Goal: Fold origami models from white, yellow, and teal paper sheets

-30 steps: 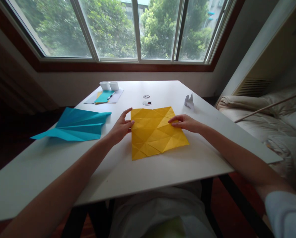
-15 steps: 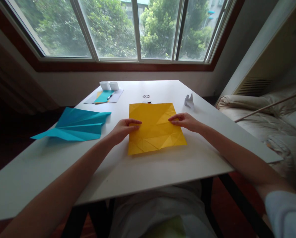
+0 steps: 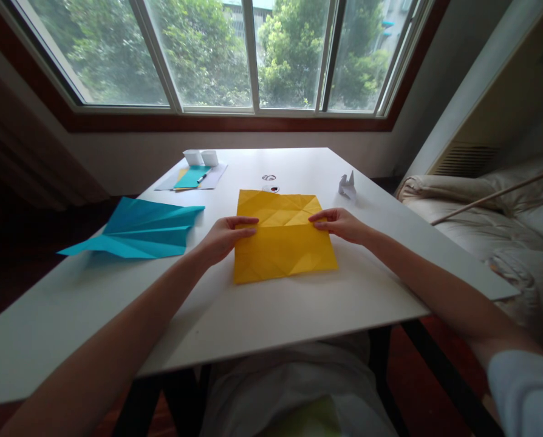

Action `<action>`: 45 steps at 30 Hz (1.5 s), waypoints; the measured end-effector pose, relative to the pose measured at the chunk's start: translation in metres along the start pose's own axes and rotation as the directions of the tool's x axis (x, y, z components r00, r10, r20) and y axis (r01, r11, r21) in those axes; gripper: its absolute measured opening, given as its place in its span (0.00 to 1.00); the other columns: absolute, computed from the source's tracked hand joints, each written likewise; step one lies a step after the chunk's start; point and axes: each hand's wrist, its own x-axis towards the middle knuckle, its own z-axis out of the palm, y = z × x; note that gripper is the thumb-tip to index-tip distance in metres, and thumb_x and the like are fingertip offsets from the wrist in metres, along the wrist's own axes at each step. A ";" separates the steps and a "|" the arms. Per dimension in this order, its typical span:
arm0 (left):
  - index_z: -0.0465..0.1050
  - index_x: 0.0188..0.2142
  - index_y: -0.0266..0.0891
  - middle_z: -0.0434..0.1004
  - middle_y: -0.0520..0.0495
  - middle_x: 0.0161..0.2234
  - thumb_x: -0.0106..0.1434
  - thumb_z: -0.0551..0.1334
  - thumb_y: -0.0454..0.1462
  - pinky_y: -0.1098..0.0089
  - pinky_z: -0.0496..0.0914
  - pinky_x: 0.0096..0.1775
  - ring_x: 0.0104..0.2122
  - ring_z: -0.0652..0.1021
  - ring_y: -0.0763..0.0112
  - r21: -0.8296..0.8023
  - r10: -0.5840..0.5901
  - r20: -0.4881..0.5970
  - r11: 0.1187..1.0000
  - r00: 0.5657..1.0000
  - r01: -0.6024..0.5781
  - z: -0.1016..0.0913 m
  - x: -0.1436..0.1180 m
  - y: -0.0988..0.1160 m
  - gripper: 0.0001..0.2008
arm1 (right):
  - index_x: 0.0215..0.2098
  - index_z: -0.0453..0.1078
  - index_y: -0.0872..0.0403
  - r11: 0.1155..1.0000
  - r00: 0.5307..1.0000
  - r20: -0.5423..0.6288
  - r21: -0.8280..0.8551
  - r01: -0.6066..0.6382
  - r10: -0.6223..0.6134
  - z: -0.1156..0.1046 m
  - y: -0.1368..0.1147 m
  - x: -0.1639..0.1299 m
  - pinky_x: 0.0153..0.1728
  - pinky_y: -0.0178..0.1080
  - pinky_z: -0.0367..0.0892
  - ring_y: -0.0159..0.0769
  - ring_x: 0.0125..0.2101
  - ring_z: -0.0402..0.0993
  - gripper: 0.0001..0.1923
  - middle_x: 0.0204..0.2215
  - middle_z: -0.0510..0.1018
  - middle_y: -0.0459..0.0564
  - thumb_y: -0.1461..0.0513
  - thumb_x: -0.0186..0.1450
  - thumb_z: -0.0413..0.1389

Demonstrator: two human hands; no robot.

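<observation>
- White table (image 3: 299,303) fills the middle of our view, set under a wide window (image 3: 248,54) with trees outside; dark wood sill and floor around it.
- Pale sofa (image 3: 503,224) sits off the right edge of the table, with a thin stick lying across it.
- We count one yellow paper sheet (image 3: 283,243), creased all over, lying flat near the middle of the table, closer to our edge.
- Our left hand (image 3: 223,237) rests on the sheet's left edge, fingers pressed flat over the paper, thumb at the border; it pins rather than pinches.
- Our right hand (image 3: 339,223) rests on the right edge the same way, fingertips laid on the sheet about level with a horizontal crease. Neither hand lifts the paper.
- One blue folded paper (image 3: 139,230), pleated like a fan or plane, lies on the table to the left, well apart from the yellow sheet.
- One small white origami figure (image 3: 347,184) stands at the far right of the table.
- Two small white cups (image 3: 201,158) stand at the far left side, beside one teal sheet (image 3: 190,178) stacked on pale paper, with one pen on it.
- Two small round marks (image 3: 270,183) sit just beyond the yellow sheet's far edge; we cannot tell what they are.
</observation>
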 end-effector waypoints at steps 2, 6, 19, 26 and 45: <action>0.76 0.36 0.36 0.75 0.42 0.44 0.43 0.70 0.32 0.67 0.72 0.43 0.41 0.76 0.64 -0.016 0.006 0.004 1.000 1.000 -0.006 -0.001 0.001 -0.001 0.17 | 0.37 0.75 0.53 0.999 1.000 0.007 0.029 -0.026 0.026 0.000 0.000 0.000 0.39 0.35 0.70 0.33 0.37 0.73 0.16 0.39 0.78 0.50 0.60 0.50 0.64; 0.77 0.36 0.36 0.76 0.43 0.40 0.44 0.71 0.32 0.69 0.71 0.44 0.38 0.77 0.68 -0.068 0.009 0.018 0.998 1.000 -0.007 -0.003 0.003 -0.003 0.17 | 0.37 0.75 0.53 0.995 0.999 0.018 0.086 -0.051 0.049 0.001 -0.002 -0.001 0.40 0.34 0.70 0.32 0.38 0.73 0.15 0.40 0.77 0.49 0.62 0.50 0.64; 0.76 0.38 0.37 0.76 0.43 0.41 0.43 0.71 0.32 0.69 0.73 0.40 0.36 0.78 0.67 -0.095 -0.015 0.078 0.995 0.997 0.023 -0.004 0.002 -0.007 0.19 | 0.37 0.75 0.53 0.994 0.997 0.058 0.095 -0.057 0.051 0.005 -0.006 -0.003 0.41 0.34 0.69 0.32 0.38 0.73 0.14 0.39 0.77 0.49 0.60 0.51 0.64; 0.76 0.38 0.37 0.76 0.43 0.42 0.44 0.71 0.31 0.69 0.74 0.39 0.36 0.78 0.67 -0.168 -0.035 0.108 0.984 0.994 0.053 -0.004 0.000 -0.003 0.19 | 0.48 0.68 0.50 0.993 0.986 0.147 0.083 -0.087 0.075 -0.001 -0.014 -0.008 0.40 0.35 0.70 0.33 0.41 0.72 0.18 0.44 0.74 0.50 0.56 0.59 0.57; 0.74 0.42 0.38 0.78 0.45 0.39 0.49 0.68 0.29 0.74 0.74 0.36 0.34 0.79 0.69 -0.124 -0.127 0.530 0.966 0.838 0.225 0.003 0.000 -0.001 0.19 | 0.56 0.56 0.46 0.997 0.959 0.277 -0.041 0.069 -0.055 0.015 -0.008 0.011 0.32 0.36 0.71 0.36 0.35 0.74 0.29 0.37 0.76 0.47 0.54 0.58 0.57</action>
